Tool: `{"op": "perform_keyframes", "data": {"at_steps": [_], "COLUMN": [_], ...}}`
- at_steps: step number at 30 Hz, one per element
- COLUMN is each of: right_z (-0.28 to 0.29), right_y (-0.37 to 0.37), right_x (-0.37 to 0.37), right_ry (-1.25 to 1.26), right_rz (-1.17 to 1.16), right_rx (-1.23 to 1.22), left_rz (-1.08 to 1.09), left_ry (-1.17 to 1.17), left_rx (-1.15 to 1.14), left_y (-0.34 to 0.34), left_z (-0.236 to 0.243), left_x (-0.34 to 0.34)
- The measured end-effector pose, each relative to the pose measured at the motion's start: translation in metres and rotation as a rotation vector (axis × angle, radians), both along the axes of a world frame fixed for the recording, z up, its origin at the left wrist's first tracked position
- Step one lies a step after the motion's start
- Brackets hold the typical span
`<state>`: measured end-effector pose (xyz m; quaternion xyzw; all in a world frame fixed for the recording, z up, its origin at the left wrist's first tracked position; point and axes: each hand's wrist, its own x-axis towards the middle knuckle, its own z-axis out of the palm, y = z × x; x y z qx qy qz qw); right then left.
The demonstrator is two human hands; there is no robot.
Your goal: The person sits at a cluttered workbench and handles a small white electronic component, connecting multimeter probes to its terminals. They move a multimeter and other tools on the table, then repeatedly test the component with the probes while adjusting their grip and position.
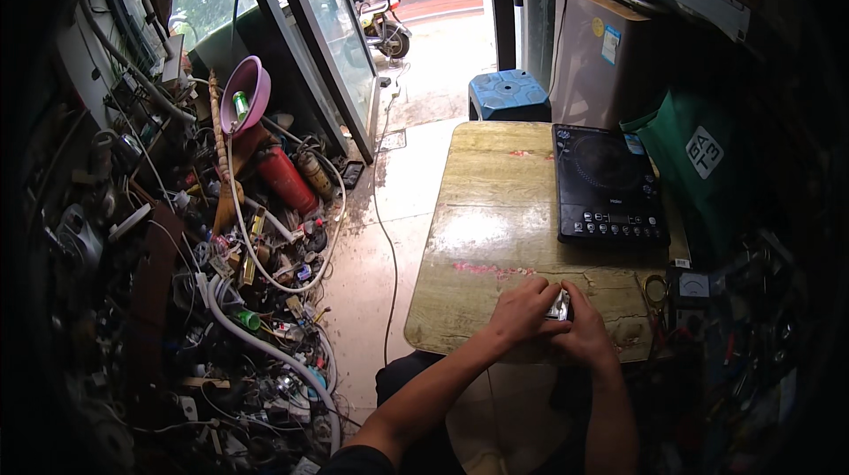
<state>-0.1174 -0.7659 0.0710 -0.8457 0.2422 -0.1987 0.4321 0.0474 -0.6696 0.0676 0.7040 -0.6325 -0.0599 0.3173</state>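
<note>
Near the front edge of the wooden table [495, 183], my two hands meet over a small shiny silver object [559, 305]. My left hand [526, 309] is closed on its left side, and my right hand [585, 325] wraps its right side. Fingers cover most of it, so its kind cannot be made out. Beyond the hands, at the table's right, lies a black induction cooker [610, 183] with a row of buttons along its near edge. Gold-handled scissors [655, 291] lie by the table's right edge, beside my right hand.
A meter with a white dial [694, 286] sits right of the table. A blue stool [508, 93] stands behind it, and a green bag [694, 148] hangs at the right. Cluttered parts, a hose [265, 347], a red cylinder [286, 179] and a pink basin [246, 95] fill the left.
</note>
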Motion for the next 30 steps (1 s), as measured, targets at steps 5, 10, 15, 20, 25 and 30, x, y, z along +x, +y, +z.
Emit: {"op": "perform_keyframes", "data": {"at_steps": [5, 10, 15, 20, 25, 30], "right_z": [0.004, 0.008, 0.001, -0.002, -0.003, -0.004], "right_y": [0.004, 0.006, 0.004, 0.004, 0.004, 0.005], "right_x": [0.002, 0.003, 0.003, 0.003, 0.002, 0.003], "right_ry": [0.008, 0.033, 0.047, 0.07, 0.09, 0.115], "right_rz": [0.002, 0.001, 0.002, 0.006, 0.014, 0.01], "right_rx": [-0.078, -0.143, -0.179, -0.195, -0.231, -0.244], "left_rz": [-0.013, -0.004, 0.0, -0.003, 0.001, -0.003], "left_ry": [-0.051, -0.096, -0.135, -0.147, -0.165, -0.176], "left_rx": [-0.007, -0.001, -0.009, -0.014, -0.024, -0.044], "left_y": [-0.001, -0.001, -0.002, -0.003, -0.002, -0.002], "left_z": [-0.003, -0.003, -0.007, -0.011, -0.011, -0.012], "left_x": [0.0, -0.001, -0.001, -0.003, -0.002, -0.002]}}
